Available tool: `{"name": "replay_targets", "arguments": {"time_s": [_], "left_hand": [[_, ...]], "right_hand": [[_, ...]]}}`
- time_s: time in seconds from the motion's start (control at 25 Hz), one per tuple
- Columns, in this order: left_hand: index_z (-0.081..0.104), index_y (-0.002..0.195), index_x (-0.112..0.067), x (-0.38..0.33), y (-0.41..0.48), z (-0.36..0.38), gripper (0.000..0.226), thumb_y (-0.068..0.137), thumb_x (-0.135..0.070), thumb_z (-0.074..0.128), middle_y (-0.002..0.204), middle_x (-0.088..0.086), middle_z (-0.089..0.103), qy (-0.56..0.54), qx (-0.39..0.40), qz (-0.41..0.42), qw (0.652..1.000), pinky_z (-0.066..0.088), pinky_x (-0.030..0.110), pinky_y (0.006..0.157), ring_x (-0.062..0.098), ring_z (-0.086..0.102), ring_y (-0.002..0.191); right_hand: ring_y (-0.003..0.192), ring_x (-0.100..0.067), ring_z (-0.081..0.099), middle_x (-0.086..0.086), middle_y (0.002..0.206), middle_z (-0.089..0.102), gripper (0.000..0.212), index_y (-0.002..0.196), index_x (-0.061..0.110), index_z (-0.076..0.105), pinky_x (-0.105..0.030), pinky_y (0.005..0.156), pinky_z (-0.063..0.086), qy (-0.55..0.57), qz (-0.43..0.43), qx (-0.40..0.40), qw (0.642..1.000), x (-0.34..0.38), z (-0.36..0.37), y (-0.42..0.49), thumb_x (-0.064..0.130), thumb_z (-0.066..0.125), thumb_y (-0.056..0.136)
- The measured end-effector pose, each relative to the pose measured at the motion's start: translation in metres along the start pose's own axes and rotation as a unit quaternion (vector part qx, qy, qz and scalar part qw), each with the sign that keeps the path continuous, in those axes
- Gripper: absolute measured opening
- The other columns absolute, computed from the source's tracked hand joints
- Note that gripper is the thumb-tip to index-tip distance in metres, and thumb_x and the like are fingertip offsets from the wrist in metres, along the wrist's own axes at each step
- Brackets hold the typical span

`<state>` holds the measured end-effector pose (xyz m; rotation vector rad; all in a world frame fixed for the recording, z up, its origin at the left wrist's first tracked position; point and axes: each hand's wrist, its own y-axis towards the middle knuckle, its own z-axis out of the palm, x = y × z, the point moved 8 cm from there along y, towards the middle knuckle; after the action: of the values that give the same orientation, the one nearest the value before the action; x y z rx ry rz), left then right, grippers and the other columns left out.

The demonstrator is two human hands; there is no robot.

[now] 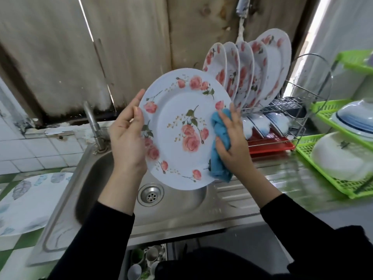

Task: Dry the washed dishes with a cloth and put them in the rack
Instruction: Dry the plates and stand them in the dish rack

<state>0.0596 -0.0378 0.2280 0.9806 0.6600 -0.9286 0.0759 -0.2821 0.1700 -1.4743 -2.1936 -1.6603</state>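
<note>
A white plate with pink roses (181, 126) is held tilted above the sink, its face toward me. My left hand (127, 136) grips its left rim, thumb on the front. My right hand (232, 136) holds a blue cloth (220, 142) and presses it against the plate's right rim. Behind the plate stands a wire dish rack (292, 110) with several matching rose plates (248, 73) upright in its top tier and blue-rimmed bowls (264, 124) below.
A steel sink (96, 178) with its drain (150, 195) and a tap (92, 124) lies under the plate. Green plastic shelves (323, 152) at the right hold white dishes (341, 156). A leaf-patterned tray (30, 201) sits at the left. Cups (149, 257) stand below the counter.
</note>
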Motion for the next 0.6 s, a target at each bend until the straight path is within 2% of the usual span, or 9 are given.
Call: {"name": "replay_targets", "arguments": {"time_s": [0.08, 0.12, 0.24, 0.32, 0.4, 0.44, 0.48, 0.56, 0.6], "left_hand": [[0.066, 0.112, -0.020, 0.003, 0.006, 0.007, 0.024, 0.101, -0.011, 0.047, 0.121, 0.001, 0.068, -0.007, -0.014, 0.008, 1.000, 0.051, 0.039, 0.097, 0.020, 0.063, 0.114], [0.067, 0.110, -0.021, 0.005, 0.008, 0.009, 0.025, 0.101, -0.010, 0.046, 0.126, 0.005, 0.065, -0.013, -0.028, 0.006, 1.000, 0.050, 0.041, 0.099, 0.021, 0.062, 0.116], [0.066, 0.113, -0.019, 0.009, 0.015, 0.012, 0.027, 0.102, -0.009, 0.043, 0.120, 0.004, 0.068, -0.047, -0.052, -0.005, 0.998, 0.051, 0.041, 0.099, 0.020, 0.064, 0.113], [0.063, 0.119, -0.015, 0.011, 0.021, 0.016, 0.028, 0.103, -0.009, 0.041, 0.115, -0.002, 0.071, -0.040, -0.050, -0.009, 0.998, 0.052, 0.037, 0.096, 0.018, 0.065, 0.111], [0.062, 0.121, -0.015, 0.015, 0.026, 0.020, 0.029, 0.103, -0.009, 0.040, 0.117, -0.001, 0.069, -0.036, -0.051, -0.026, 0.998, 0.054, 0.033, 0.092, 0.016, 0.066, 0.109], [0.063, 0.120, -0.016, 0.019, 0.028, 0.021, 0.029, 0.103, -0.010, 0.040, 0.119, 0.001, 0.068, -0.042, -0.055, -0.039, 0.997, 0.055, 0.032, 0.089, 0.016, 0.066, 0.108], [0.063, 0.120, -0.017, 0.024, 0.028, 0.024, 0.029, 0.103, -0.010, 0.040, 0.119, 0.002, 0.068, -0.054, -0.058, -0.053, 0.995, 0.056, 0.031, 0.087, 0.017, 0.066, 0.108], [0.063, 0.121, -0.017, 0.035, 0.024, 0.033, 0.030, 0.104, -0.012, 0.039, 0.118, 0.003, 0.069, -0.084, -0.063, -0.088, 0.991, 0.057, 0.032, 0.083, 0.019, 0.067, 0.107], [0.062, 0.121, -0.018, 0.041, 0.022, 0.039, 0.030, 0.104, -0.014, 0.038, 0.118, 0.002, 0.069, -0.091, -0.061, -0.105, 0.988, 0.058, 0.034, 0.084, 0.019, 0.067, 0.108]], "right_hand": [[0.149, -0.024, 0.014, -0.006, 0.159, 0.016, 0.056, 0.144, 0.025, 0.033, -0.026, 0.121, 0.014, 0.032, 0.057, -0.053, 0.996, -0.012, -0.027, 0.002, 0.014, 0.045, 0.090], [0.148, -0.020, 0.019, -0.006, 0.158, 0.021, 0.057, 0.142, 0.030, 0.034, -0.021, 0.119, 0.017, 0.047, 0.088, -0.075, 0.992, -0.019, -0.040, 0.001, 0.010, 0.046, 0.089], [0.126, -0.012, 0.048, -0.004, 0.148, 0.044, 0.062, 0.132, 0.045, 0.042, -0.031, 0.110, 0.036, 0.116, 0.197, -0.114, 0.967, -0.044, -0.068, -0.006, -0.001, 0.045, 0.091], [0.102, -0.012, 0.059, -0.001, 0.134, 0.057, 0.057, 0.124, 0.044, 0.055, -0.033, 0.092, 0.049, 0.147, 0.269, -0.138, 0.942, -0.057, -0.080, -0.010, -0.001, 0.043, 0.092], [0.083, -0.011, 0.060, -0.001, 0.128, 0.061, 0.052, 0.119, 0.041, 0.064, -0.025, 0.071, 0.051, 0.183, 0.332, -0.153, 0.913, -0.062, -0.084, -0.015, 0.002, 0.042, 0.093], [0.081, -0.009, 0.059, -0.002, 0.127, 0.062, 0.048, 0.117, 0.042, 0.065, -0.023, 0.069, 0.050, 0.203, 0.350, -0.156, 0.901, -0.061, -0.084, -0.018, 0.005, 0.043, 0.094], [0.090, -0.010, 0.061, -0.001, 0.128, 0.061, 0.043, 0.114, 0.045, 0.065, -0.026, 0.076, 0.053, 0.224, 0.357, -0.156, 0.894, -0.059, -0.082, -0.020, 0.010, 0.047, 0.096], [0.111, -0.016, 0.060, 0.001, 0.130, 0.060, 0.030, 0.113, 0.049, 0.061, -0.039, 0.093, 0.054, 0.266, 0.352, -0.154, 0.884, -0.050, -0.077, -0.022, 0.025, 0.058, 0.096], [0.114, -0.019, 0.061, 0.001, 0.130, 0.060, 0.030, 0.115, 0.050, 0.059, -0.043, 0.093, 0.054, 0.286, 0.350, -0.158, 0.878, -0.043, -0.077, -0.022, 0.031, 0.064, 0.092]]}}
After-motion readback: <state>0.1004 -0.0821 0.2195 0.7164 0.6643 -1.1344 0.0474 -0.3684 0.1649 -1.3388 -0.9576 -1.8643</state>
